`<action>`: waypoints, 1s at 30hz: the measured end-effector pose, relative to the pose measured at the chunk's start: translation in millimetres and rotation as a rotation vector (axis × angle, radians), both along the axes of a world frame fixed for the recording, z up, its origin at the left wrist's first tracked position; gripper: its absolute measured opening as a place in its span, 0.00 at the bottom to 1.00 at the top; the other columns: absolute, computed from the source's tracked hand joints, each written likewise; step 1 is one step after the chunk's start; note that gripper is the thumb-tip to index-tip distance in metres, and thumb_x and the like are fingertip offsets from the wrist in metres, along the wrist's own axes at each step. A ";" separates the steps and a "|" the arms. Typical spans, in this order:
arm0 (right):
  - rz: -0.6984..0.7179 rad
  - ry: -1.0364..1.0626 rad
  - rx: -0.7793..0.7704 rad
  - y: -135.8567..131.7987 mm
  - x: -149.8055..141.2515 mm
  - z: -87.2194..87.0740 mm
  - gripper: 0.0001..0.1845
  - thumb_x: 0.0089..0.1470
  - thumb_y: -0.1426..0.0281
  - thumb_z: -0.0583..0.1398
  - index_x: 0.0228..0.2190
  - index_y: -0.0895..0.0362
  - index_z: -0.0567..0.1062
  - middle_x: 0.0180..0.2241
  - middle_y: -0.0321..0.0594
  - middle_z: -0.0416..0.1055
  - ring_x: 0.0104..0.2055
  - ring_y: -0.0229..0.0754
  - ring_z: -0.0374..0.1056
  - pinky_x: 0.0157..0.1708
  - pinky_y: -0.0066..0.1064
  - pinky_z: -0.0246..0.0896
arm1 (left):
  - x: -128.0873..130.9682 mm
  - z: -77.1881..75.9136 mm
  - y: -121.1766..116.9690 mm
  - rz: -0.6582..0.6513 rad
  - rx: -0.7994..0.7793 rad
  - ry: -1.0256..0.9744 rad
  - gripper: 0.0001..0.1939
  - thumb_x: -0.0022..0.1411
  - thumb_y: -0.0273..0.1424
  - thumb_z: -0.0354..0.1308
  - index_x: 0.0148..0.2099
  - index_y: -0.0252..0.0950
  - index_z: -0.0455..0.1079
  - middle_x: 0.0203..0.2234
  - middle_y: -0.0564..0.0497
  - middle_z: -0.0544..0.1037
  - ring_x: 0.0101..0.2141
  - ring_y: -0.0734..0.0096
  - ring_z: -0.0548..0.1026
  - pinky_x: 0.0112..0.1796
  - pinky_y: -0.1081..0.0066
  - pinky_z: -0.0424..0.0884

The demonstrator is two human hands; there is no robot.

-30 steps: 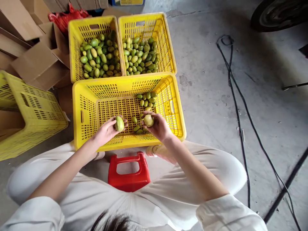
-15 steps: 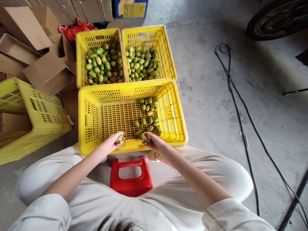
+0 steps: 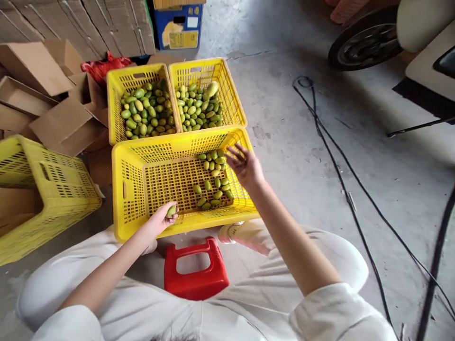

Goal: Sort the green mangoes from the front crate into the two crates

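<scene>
A large yellow crate point(image 3: 133, 189) stands in front of me with several green fruits point(image 3: 213, 177) lying at its right side. My left hand point(image 3: 160, 219) is closed on one green fruit point(image 3: 171, 210) at the crate's near edge. My right hand point(image 3: 244, 164) is raised over the crate's far right corner, fingers spread, holding nothing. One yellowish fruit point(image 3: 212, 88) is in the air over the far right crate point(image 3: 232, 94), which holds many green fruits. The far left crate point(image 3: 113, 104) beside it is also full of green fruits.
An overturned yellow crate point(image 3: 39, 189) lies at the left. Cardboard boxes point(image 3: 53, 113) are piled behind it. A red stool point(image 3: 195, 272) sits between my knees. Black cables point(image 3: 341, 175) run over the concrete floor at the right, near a vehicle wheel point(image 3: 362, 40).
My right hand swung up from the near edge to the crate's far right corner and let go of its fruit, which now flies over the far right crate. The left hand still holds its fruit.
</scene>
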State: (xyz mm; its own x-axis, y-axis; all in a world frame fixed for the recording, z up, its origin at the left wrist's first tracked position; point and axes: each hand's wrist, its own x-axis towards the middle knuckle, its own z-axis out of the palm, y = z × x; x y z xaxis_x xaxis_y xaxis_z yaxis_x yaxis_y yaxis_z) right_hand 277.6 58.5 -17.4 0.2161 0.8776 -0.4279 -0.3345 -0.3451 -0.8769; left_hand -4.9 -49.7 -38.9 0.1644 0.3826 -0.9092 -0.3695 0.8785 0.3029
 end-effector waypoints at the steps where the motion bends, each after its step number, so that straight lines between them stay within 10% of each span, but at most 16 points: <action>1: 0.090 -0.200 -0.106 -25.2 -2.3 -14.3 0.17 0.62 0.65 0.48 0.49 0.54 0.67 0.44 0.44 0.75 0.39 0.40 0.74 0.36 0.32 0.70 | 0.8 -1.2 -1.0 0.003 -0.011 0.005 0.04 0.58 0.27 0.59 0.35 0.33 0.65 0.22 0.52 0.71 0.16 0.82 0.65 0.14 0.81 0.54; 3: 0.411 -0.753 -0.344 -76.7 -11.1 -41.4 0.19 0.62 0.66 0.47 0.50 0.55 0.69 0.43 0.45 0.76 0.39 0.42 0.74 0.36 0.31 0.67 | 2.1 -4.1 -4.0 0.013 -0.035 0.017 0.04 0.58 0.27 0.59 0.34 0.34 0.66 0.23 0.52 0.71 0.16 0.81 0.66 0.14 0.81 0.54; 9: 0.578 -1.136 -0.382 -147.5 -35.9 -76.0 0.19 0.62 0.64 0.52 0.49 0.57 0.74 0.43 0.50 0.78 0.45 0.49 0.72 0.38 0.31 0.58 | 1.1 -7.0 10.2 0.120 -0.138 0.098 0.04 0.61 0.23 0.52 0.33 0.35 0.63 0.22 0.48 0.70 0.19 0.73 0.70 0.17 0.78 0.63; 17: 0.633 -1.362 -0.310 -143.4 -31.8 -81.9 0.16 0.63 0.65 0.50 0.45 0.56 0.75 0.36 0.45 0.79 0.36 0.44 0.74 0.30 0.29 0.50 | -19.6 69.0 178.2 0.549 0.345 0.121 0.05 0.67 0.33 0.49 0.42 0.39 0.64 0.31 0.49 0.73 0.35 0.71 0.77 0.34 0.75 0.77; 21: 0.630 -1.351 -0.284 -144.9 -32.3 -80.9 0.15 0.63 0.65 0.49 0.40 0.56 0.75 0.35 0.43 0.79 0.35 0.43 0.74 0.29 0.30 0.49 | -36.5 89.2 224.3 0.546 0.571 0.113 0.15 0.64 0.41 0.51 0.49 0.39 0.64 0.40 0.43 0.74 0.46 0.61 0.76 0.40 0.68 0.77; 25: 0.662 -1.364 -0.322 -142.0 -32.9 -76.8 0.15 0.63 0.66 0.49 0.34 0.56 0.74 0.34 0.42 0.78 0.34 0.44 0.73 0.29 0.30 0.51 | -34.8 57.4 217.1 0.430 0.452 0.245 0.11 0.65 0.35 0.48 0.46 0.37 0.66 0.36 0.44 0.75 0.42 0.65 0.77 0.39 0.69 0.75; 30: 0.887 -1.284 -0.458 -135.6 -30.5 -80.5 0.17 0.62 0.67 0.49 0.39 0.58 0.75 0.38 0.51 0.77 0.40 0.50 0.74 0.34 0.33 0.58 | 3.3 -17.2 181.1 0.116 0.335 0.330 0.05 0.65 0.24 0.50 0.37 0.36 0.67 0.28 0.50 0.74 0.30 0.75 0.75 0.33 0.76 0.73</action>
State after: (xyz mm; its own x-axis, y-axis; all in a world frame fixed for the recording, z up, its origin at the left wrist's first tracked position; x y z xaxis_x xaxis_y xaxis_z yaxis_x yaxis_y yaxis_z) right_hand 247.1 -77.1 -98.0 0.1408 0.7712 -0.6208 0.9309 -0.3165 -0.1821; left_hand -1.5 131.4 -56.1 -0.1728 0.6619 -0.7294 -0.2962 0.6713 0.6794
